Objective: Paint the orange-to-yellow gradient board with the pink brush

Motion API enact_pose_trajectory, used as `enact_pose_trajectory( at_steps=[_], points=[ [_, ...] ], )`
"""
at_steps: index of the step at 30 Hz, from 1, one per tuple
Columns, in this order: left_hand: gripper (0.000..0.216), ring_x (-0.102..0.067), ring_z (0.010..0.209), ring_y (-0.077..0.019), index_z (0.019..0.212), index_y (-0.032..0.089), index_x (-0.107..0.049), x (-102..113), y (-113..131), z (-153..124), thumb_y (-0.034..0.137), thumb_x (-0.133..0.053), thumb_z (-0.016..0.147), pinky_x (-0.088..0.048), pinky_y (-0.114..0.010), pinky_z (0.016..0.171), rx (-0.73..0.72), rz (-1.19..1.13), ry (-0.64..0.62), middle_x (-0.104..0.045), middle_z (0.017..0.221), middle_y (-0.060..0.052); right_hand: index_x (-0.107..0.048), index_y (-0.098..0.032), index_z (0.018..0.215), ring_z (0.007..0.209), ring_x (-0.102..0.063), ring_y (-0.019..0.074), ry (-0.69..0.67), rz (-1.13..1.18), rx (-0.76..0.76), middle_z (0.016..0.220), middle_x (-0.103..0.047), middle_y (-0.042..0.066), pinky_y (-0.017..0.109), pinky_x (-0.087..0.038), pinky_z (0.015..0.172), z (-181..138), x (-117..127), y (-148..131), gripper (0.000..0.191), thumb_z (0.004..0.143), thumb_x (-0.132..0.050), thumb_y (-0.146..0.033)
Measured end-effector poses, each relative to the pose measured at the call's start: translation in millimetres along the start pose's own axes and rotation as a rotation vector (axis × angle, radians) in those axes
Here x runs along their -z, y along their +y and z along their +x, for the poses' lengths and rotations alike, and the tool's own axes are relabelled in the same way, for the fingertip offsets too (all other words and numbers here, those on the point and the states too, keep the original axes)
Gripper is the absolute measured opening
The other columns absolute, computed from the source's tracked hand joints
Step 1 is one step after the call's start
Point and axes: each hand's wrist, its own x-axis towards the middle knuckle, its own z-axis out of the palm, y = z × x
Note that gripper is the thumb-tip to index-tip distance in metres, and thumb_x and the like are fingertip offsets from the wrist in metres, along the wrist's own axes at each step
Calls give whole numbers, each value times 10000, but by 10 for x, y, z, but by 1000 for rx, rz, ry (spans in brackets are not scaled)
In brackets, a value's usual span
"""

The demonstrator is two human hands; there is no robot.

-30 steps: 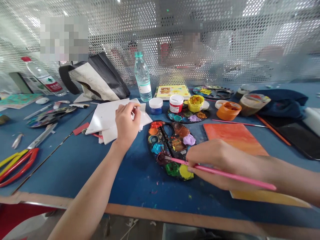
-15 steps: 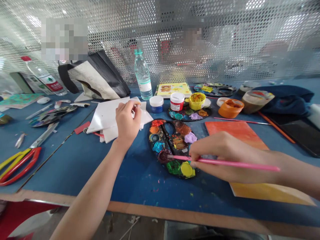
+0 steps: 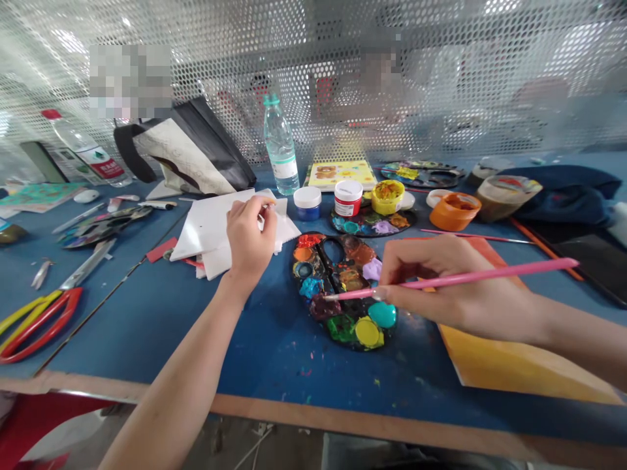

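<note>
My right hand (image 3: 443, 284) grips a pink paintbrush (image 3: 490, 275) between thumb and fingers. The brush's tip touches the dark maroon paint (image 3: 326, 308) in a black oval palette (image 3: 334, 277), and its handle slants up to the right. Red, orange, blue, green, yellow, turquoise and lilac paints sit around that palette. Behind my right hand lies a painted sheet (image 3: 509, 362), orange fading to yellow, partly covered by the hand and forearm. My left hand (image 3: 252, 238) rests on white sheets (image 3: 206, 225), its fingers curled closed, with nothing visible in them.
Paint jars in blue (image 3: 307, 203), red (image 3: 348, 199), yellow (image 3: 387, 197) and orange (image 3: 454, 211) stand behind the palette. A water bottle (image 3: 281, 150) stands at the back near a paper bag (image 3: 186, 150). Scissors (image 3: 63, 307) lie left; a phone (image 3: 588, 261) lies right.
My right hand has moved slightly up and right, and the brush handle's rear end has risen. Turquoise paint at the palette's right edge is now uncovered. My left hand stays still.
</note>
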Motion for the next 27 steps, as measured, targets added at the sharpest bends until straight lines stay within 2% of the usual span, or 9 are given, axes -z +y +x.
enact_pose_trajectory(
  at_steps=[4,6,9,14,18,27],
  points=[
    [160,-571,746,-214,874,179,-658,7,5,3,148,-501,855,-447,-337,734,-3,0,-7,-676,747,-49,-450,-193,545,459,-368,64,-2,49,-71,486,-436,-64,203,-270,405,23,-26,44,249,765,-554,-141],
    [160,-574,755,-213,879,182,-657,6,7,4,148,-503,854,-449,-337,742,-3,-2,-8,-681,759,-48,-442,-196,554,464,-377,64,36,93,-81,496,-448,-64,203,-272,407,26,-42,70,244,766,-550,-145],
    [160,-578,763,-212,887,184,-658,0,8,2,151,-504,855,-451,-336,748,-1,-5,-16,-680,755,-45,-413,-198,553,479,-396,65,9,123,-89,507,-451,-63,199,-282,414,28,-61,93,252,765,-532,-134],
    [166,-579,767,-209,895,184,-659,-9,3,-4,149,-501,855,-452,-336,751,6,-8,-18,-673,751,-44,-396,-195,542,483,-357,62,40,98,-48,503,-415,-66,204,-257,416,45,-73,104,260,756,-510,-102],
    [161,-576,762,-209,883,189,-657,-11,2,-6,152,-503,854,-454,-338,757,14,-14,-15,-659,723,-37,-376,-195,546,489,-353,59,-16,89,-53,502,-395,-70,200,-260,422,50,-82,110,262,749,-505,-89],
    [150,-570,776,-210,878,200,-642,-11,2,-4,161,-498,862,-450,-343,771,21,-21,-29,-637,706,-30,-362,-195,547,496,-329,63,0,52,-33,512,-382,-67,208,-246,426,71,-87,70,244,728,-480,-81]
  ],
)
